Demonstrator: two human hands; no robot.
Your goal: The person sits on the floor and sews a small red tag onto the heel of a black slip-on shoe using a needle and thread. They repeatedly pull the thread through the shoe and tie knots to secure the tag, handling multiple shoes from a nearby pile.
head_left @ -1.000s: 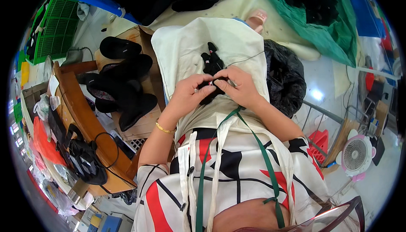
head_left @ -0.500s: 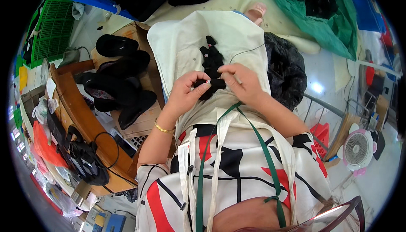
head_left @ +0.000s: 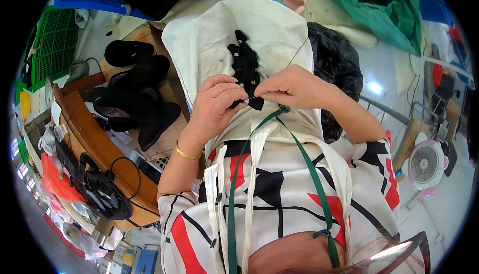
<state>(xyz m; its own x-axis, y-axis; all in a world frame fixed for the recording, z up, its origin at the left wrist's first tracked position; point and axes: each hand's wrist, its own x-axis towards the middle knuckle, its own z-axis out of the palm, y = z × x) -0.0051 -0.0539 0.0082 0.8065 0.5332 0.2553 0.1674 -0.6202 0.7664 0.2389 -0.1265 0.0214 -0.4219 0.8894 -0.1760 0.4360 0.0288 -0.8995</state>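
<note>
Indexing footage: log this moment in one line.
left hand: holding small black fabric piece; right hand: beside it, contact unclear; off-white cloth apron: more black fabric pieces

Above the apron [head_left: 197, 34], the left hand [head_left: 215, 100] partly hides a black bow [head_left: 256, 104]; whatever the right hand [head_left: 298, 89] may pinch is too fine to tell. Beyond the apron, a green sack [head_left: 384, 23] is cropped.

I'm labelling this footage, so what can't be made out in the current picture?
Head view:
Black fabric piece: its pinched end is hidden by the left grip.
Whether the right grip holds anything: too small, and the grip itself covers the spot.
Green bag: cut off by the upper edge.
Black bag: partly hidden by the right forearm.
</note>
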